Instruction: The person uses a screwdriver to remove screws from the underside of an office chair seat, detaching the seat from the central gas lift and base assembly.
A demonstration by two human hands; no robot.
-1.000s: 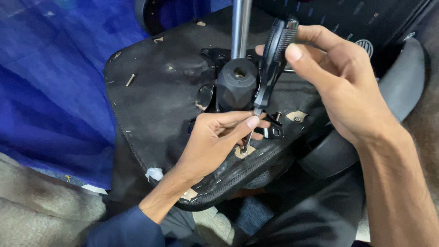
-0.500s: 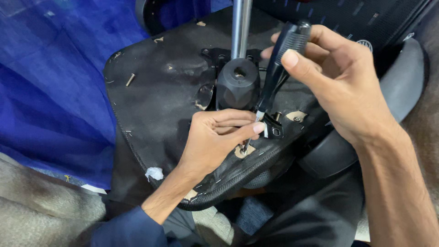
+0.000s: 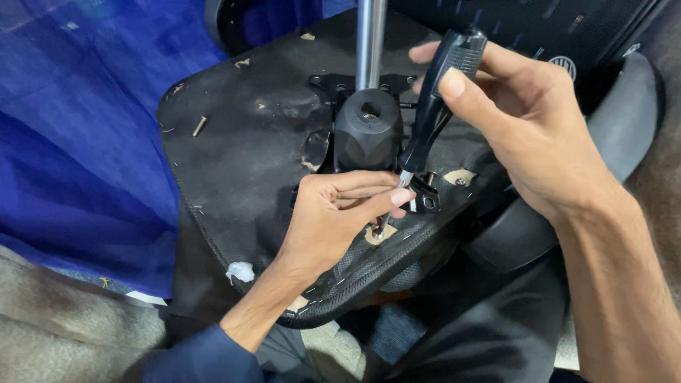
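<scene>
Head view: the right hand (image 3: 539,135) has its fingers wrapped around the black handle of a screwdriver (image 3: 433,113), which slants down to a screw hole near the front edge of an upturned chair seat (image 3: 241,163). The left hand (image 3: 333,220) rests on the seat's black fabric underside, fingers pinched narrow around the thin metal shaft close to its tip. The tool looks light and rigid, best gripped at its ribbed handle. The seat seems stiff under soft, stapled cloth. A loose screw (image 3: 199,126) lies on it. No containers show
</scene>
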